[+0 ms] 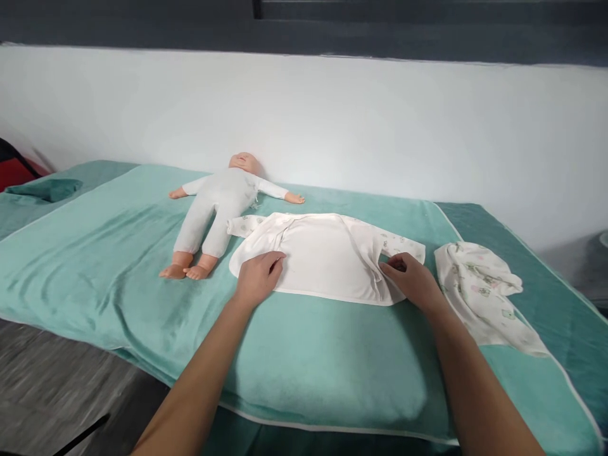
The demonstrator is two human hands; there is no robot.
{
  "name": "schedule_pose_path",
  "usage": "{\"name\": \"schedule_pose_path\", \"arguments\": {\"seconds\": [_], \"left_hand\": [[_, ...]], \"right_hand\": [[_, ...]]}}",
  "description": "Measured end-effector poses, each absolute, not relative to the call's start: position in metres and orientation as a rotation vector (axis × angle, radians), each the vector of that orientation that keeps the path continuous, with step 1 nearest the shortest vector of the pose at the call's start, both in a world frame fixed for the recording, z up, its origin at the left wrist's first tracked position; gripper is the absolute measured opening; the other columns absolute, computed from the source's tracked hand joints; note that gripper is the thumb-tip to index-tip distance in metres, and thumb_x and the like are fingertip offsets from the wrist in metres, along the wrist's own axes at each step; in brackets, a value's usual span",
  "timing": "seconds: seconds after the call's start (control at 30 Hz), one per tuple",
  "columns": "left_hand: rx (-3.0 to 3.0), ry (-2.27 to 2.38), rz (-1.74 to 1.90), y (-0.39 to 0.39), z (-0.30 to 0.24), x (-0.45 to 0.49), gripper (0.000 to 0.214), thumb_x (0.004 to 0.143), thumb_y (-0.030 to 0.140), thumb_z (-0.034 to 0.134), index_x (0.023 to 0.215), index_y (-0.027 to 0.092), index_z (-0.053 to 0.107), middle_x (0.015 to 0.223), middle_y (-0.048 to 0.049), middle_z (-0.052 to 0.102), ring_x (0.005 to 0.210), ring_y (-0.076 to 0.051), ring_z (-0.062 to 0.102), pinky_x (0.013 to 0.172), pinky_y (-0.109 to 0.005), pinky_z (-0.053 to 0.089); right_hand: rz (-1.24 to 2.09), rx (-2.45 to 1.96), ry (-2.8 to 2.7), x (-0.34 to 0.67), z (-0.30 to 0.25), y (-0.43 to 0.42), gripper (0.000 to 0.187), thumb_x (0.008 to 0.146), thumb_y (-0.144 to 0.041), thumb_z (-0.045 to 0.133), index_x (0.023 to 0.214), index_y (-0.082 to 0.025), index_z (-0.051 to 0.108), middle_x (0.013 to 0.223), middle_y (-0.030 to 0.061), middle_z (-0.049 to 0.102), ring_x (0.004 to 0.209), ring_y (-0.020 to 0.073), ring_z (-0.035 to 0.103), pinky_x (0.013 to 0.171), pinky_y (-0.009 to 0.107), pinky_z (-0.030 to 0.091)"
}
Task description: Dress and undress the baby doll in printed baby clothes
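A white baby shirt (323, 253) lies spread open on the green bedding, inner side up, its printed sleeves reaching out to both sides. My left hand (259, 277) rests on its left front part, thumb and fingers closed in a pinch on the cloth. On the other side, my right hand (412, 278) pinches the shirt near the right sleeve's base, where the fabric bunches into folds. Behind and left of the shirt, a baby doll (223, 196) in a white body lies on its back, arms and legs spread.
Rumpled printed baby clothing (484, 291) lies right of my right hand. Teal bedding (323, 373) covers the bed, which meets a white wall (304, 120) at the back. A red and black item (16, 170) stands at far left. Grey floor (57, 386) shows at lower left.
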State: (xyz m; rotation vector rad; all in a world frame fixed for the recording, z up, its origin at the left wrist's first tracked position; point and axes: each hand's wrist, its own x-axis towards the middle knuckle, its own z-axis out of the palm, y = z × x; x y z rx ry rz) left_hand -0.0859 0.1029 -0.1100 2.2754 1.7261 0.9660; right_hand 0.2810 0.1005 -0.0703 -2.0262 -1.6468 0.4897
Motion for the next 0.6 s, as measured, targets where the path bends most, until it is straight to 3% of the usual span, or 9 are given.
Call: {"name": "schedule_pose_path", "arguments": {"seconds": [0.13, 0.3, 0.6], "left_hand": [[2.247, 1.714, 0.985, 0.103, -0.109, -0.086, 0.03, 0.094, 0.03, 0.046, 0.108, 0.023, 0.072, 0.107, -0.0016, 0.078, 0.096, -0.022, 0.072, 0.082, -0.033, 0.052], [2.212, 1.715, 0.997, 0.103, -0.108, -0.087, 0.03, 0.094, 0.029, 0.047, 0.108, 0.023, 0.072, 0.108, -0.0018, 0.078, 0.096, -0.022, 0.071, 0.083, -0.034, 0.052], [2.389, 1.727, 0.983, 0.099, -0.106, -0.083, 0.027, 0.095, 0.027, 0.046, 0.105, 0.022, 0.071, 0.097, -0.0041, 0.077, 0.091, -0.021, 0.07, 0.078, -0.034, 0.051]], "right_hand": [[0.641, -1.992, -1.585, 0.28, -0.064, 0.098, 0.039, 0.073, -0.054, 0.067, 0.093, -0.021, 0.065, 0.074, 0.0028, 0.069, 0.072, 0.0214, 0.063, 0.063, 0.03, 0.041], [0.31, -2.068, -1.285, 0.286, -0.065, 0.086, 0.037, 0.077, -0.045, 0.059, 0.103, -0.02, 0.067, 0.082, 0.0054, 0.068, 0.075, 0.0227, 0.062, 0.066, 0.033, 0.042], [0.064, -2.225, -1.346, 0.285, -0.075, 0.061, 0.038, 0.086, -0.039, 0.052, 0.117, -0.021, 0.065, 0.111, 0.0132, 0.067, 0.098, 0.0303, 0.065, 0.083, 0.042, 0.049]]}}
